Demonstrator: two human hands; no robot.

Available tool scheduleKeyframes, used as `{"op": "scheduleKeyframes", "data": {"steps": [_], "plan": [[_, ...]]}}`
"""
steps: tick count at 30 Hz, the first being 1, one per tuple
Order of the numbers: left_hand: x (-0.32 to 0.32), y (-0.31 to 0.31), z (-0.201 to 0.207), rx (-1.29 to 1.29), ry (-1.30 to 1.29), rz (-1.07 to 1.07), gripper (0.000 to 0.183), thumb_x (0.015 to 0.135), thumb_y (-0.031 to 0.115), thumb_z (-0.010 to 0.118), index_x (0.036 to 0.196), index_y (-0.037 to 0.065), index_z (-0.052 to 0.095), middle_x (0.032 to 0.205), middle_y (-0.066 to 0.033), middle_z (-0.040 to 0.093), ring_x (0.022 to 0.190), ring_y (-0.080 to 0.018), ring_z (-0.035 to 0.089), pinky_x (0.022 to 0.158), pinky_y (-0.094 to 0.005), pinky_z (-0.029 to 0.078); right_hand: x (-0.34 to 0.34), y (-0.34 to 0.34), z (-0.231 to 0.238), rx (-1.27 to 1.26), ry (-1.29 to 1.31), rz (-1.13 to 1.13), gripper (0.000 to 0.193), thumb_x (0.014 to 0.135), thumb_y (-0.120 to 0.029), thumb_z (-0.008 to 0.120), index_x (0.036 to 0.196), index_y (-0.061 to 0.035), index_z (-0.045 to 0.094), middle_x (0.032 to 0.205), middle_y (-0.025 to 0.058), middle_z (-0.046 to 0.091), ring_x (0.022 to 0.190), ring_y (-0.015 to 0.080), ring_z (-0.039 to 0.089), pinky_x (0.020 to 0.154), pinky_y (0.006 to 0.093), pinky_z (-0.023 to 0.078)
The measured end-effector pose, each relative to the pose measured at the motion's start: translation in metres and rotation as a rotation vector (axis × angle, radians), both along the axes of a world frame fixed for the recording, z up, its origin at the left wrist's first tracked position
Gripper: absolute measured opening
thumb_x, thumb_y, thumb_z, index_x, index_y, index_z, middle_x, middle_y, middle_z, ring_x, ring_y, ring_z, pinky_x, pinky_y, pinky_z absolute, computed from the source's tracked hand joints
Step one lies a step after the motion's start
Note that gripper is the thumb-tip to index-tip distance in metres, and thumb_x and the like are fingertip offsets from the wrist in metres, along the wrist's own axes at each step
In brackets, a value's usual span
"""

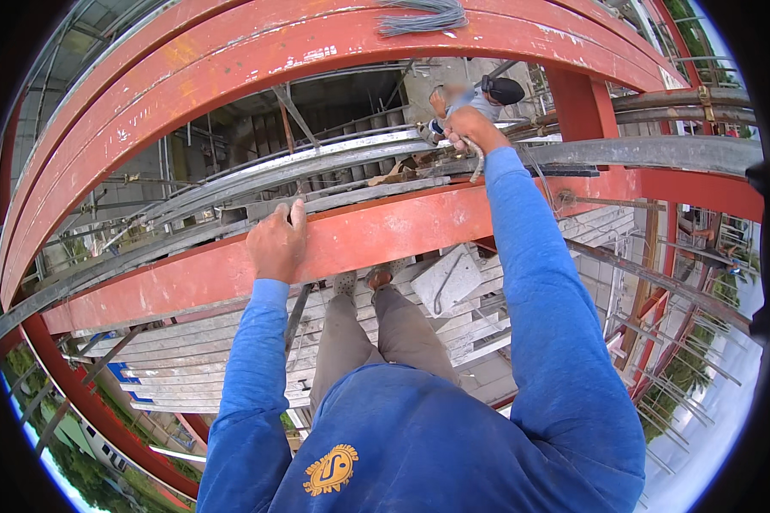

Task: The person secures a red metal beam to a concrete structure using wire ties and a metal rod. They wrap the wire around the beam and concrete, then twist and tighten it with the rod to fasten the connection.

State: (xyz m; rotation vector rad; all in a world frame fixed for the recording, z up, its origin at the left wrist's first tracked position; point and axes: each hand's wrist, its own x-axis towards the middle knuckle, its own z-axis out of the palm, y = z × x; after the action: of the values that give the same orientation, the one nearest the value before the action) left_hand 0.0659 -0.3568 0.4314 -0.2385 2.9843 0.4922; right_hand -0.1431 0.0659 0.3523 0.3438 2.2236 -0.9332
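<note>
Apparently the work in hand is a reach across a red steel beam (pixel 385 231), with one arm bracing and the other handling something small. The left hand (pixel 278 246) lies on the beam toward its left part, back of the hand up, thumb raised and fingers bent toward the far edge; whether they really grip that edge, I cannot tell. The right hand (pixel 473 130) reaches out past the far edge, closed around a pale curved piece (pixel 477 162) whose free end hangs below the fist. It may be a rope end or a slim tool; too little shows to say.

Close by the right hand in the view is another person in a dark cap (pixel 502 90), though how near in depth is unclear. Grey metal lengths (pixel 316 165) run beyond the beam's far edge, and a thick grey pipe (pixel 650 154) lies to the right of the fist. A bundle of wire (pixel 423 17) rests on the upper red beam (pixel 257 77). On the near side, the wearer's feet are by light planks (pixel 197 355) and a pale panel (pixel 447 280).

As I judge it, the next move calls for a firm right-hand hold, steady left-hand support and care around the other person.
</note>
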Motion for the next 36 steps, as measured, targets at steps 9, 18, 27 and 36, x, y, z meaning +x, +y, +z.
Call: {"op": "scheduleKeyframes", "data": {"steps": [9,18,27,36], "plan": [[0.015,-0.006,-0.013,-0.022,0.069,-0.104,0.054,0.108,0.051,0.048,0.096,0.006,0.076,0.087,-0.0256,0.075,0.086,-0.0469,0.072,0.079,-0.057,0.054,0.339,-0.075,0.218,-0.238,0.554,-0.268,0.048,0.105,-0.017,0.061,0.147,0.005,0.057,0.094,0.0132,0.071,0.082,0.0183,0.067,0.076,0.0344,0.054],[0.065,0.033,0.015,0.592,0.349,-0.129,0.047,0.112,0.036,0.05,0.093,-0.003,0.068,0.086,-0.0145,0.067,0.079,-0.03,0.065,0.075,-0.0441,0.051,0.611,-0.111,0.135,-0.03,0.515,-0.488,0.036,0.106,-0.032,0.066,0.126,-0.002,0.069,0.111,0.0219,0.075,0.101,0.0416,0.073,0.085,0.0452,0.057],[0.275,0.159,-0.004,0.728,-0.572,-0.576,0.066,0.11,0.059,0.049,0.119,-0.003,0.073,0.095,-0.0178,0.073,0.09,-0.0274,0.07,0.084,-0.0404,0.053,0.702,-0.063,0.078,0.007,0.447,-0.593,0.035,0.104,-0.035,0.067,0.118,-0.0039,0.072,0.099,0.0217,0.074,0.094,0.0446,0.071,0.08,0.0484,0.056],[0.342,0.224,-0.117,0.3,-0.739,-1.088,0.067,0.106,0.061,0.053,0.125,-0.001,0.071,0.117,-0.0294,0.073,0.114,-0.0442,0.067,0.101,-0.0503,0.051,0.738,0.002,-0.093,-0.207,0.089,-0.614,0.029,0.107,-0.03,0.064,0.099,-0.0024,0.066,0.077,0.0042,0.061,0.067,0.0177,0.059,0.058,0.0398,0.047]]}}
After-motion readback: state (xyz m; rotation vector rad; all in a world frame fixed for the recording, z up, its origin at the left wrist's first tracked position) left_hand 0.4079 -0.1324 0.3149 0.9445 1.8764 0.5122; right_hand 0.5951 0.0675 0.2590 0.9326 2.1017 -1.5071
